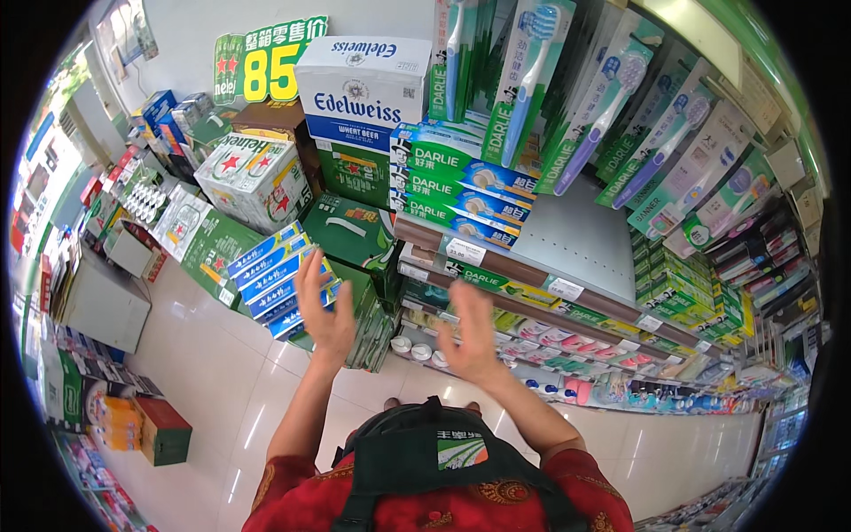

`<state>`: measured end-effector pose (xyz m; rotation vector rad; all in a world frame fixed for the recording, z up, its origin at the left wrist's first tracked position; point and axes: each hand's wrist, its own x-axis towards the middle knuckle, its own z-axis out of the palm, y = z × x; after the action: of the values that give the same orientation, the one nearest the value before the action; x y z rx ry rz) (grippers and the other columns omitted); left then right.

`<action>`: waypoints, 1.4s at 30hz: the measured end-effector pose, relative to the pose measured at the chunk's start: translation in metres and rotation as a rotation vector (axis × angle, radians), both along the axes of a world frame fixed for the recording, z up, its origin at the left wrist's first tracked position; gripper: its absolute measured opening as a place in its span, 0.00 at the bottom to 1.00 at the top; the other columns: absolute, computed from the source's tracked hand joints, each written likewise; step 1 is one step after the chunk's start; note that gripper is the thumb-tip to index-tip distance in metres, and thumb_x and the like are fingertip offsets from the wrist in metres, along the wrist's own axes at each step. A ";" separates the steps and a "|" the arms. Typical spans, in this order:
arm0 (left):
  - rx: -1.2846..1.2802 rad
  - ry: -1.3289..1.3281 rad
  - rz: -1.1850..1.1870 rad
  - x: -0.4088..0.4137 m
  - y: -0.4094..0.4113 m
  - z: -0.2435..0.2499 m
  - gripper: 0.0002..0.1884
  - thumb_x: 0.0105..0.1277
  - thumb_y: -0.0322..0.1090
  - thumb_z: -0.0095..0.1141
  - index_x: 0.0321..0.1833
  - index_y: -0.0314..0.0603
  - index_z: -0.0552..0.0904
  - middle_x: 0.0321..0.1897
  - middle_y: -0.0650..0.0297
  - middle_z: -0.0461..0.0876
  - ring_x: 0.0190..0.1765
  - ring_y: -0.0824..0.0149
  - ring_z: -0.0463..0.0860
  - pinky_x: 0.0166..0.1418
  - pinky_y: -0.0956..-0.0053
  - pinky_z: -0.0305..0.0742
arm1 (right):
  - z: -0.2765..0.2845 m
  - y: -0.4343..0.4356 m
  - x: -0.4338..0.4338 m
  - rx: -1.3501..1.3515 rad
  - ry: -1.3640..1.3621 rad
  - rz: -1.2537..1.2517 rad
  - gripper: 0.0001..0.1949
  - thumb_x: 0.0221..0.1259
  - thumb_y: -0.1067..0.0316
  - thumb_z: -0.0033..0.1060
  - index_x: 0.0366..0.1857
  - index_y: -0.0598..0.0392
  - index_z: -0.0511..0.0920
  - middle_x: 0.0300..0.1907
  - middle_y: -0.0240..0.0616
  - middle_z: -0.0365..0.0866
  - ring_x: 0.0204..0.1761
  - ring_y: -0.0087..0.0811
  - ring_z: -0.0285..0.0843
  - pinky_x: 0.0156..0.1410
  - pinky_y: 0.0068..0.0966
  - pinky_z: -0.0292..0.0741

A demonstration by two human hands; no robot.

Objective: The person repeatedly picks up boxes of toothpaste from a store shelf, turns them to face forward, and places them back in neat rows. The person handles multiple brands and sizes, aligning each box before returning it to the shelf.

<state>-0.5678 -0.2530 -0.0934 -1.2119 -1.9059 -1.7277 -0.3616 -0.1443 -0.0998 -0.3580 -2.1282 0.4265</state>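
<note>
My left hand [326,322] is raised with thumb and fingers apart, holding nothing. It overlaps the right side of a stack of blue and yellow toothpaste boxes [272,282], which lies on green beer cartons; whether it touches them I cannot tell. Somewhat blurred, my right hand [471,332] reaches forward with its fingers apart and nothing in it. It is in front of the lower shelves, below a price-tagged shelf edge [492,256]. Above that edge, several Darlie toothpaste boxes [459,186] are stacked at the left end of a grey perforated metal shelf [578,233].
Packaged Darlie toothbrushes [532,80] hang over the shelf. Behind the stack stand an Edelweiss beer carton [362,86] and a Heineken carton [252,176]. More green toothpaste boxes [685,292] fill the right. A red-topped box [163,429] stands on the tiled floor [219,392].
</note>
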 end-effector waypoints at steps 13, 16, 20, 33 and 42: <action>0.032 -0.002 -0.140 -0.026 0.138 0.084 0.20 0.67 0.28 0.60 0.61 0.32 0.78 0.54 0.50 0.80 0.58 0.53 0.77 0.62 0.62 0.71 | 0.071 0.112 -0.002 -0.159 0.310 -0.301 0.19 0.68 0.65 0.58 0.58 0.66 0.74 0.55 0.50 0.76 0.58 0.48 0.70 0.66 0.40 0.64; 0.023 -0.057 -0.180 0.014 0.098 0.091 0.20 0.67 0.22 0.58 0.63 0.31 0.78 0.47 0.58 0.80 0.48 0.67 0.79 0.55 0.74 0.74 | 0.068 0.092 0.021 -0.116 0.379 -0.363 0.14 0.63 0.71 0.63 0.49 0.65 0.76 0.49 0.50 0.77 0.52 0.46 0.73 0.60 0.38 0.69; -0.001 0.019 -0.271 0.081 0.062 0.088 0.24 0.57 0.17 0.64 0.60 0.30 0.81 0.49 0.49 0.83 0.50 0.56 0.82 0.55 0.68 0.76 | 0.043 0.092 0.077 -0.255 0.503 -0.407 0.12 0.62 0.73 0.67 0.45 0.64 0.76 0.42 0.42 0.79 0.38 0.32 0.76 0.44 0.27 0.74; -0.167 -0.064 -0.662 0.173 0.180 0.060 0.31 0.69 0.24 0.54 0.74 0.25 0.60 0.62 0.32 0.73 0.63 0.36 0.76 0.66 0.54 0.71 | 0.060 0.137 0.190 0.064 0.003 -0.718 0.18 0.68 0.72 0.58 0.60 0.65 0.75 0.53 0.56 0.76 0.53 0.55 0.75 0.56 0.42 0.74; -0.293 0.082 -0.425 0.187 0.208 0.049 0.28 0.69 0.28 0.55 0.68 0.20 0.66 0.68 0.31 0.65 0.69 0.34 0.67 0.73 0.55 0.63 | 0.059 0.149 0.173 0.004 -0.251 -0.803 0.21 0.65 0.70 0.60 0.59 0.69 0.73 0.55 0.65 0.72 0.53 0.61 0.72 0.57 0.48 0.72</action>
<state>-0.3804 -0.0449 -0.0448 -1.8815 -2.0103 -1.5836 -0.1886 0.0042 -0.0413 -1.2498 -2.0107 -0.0977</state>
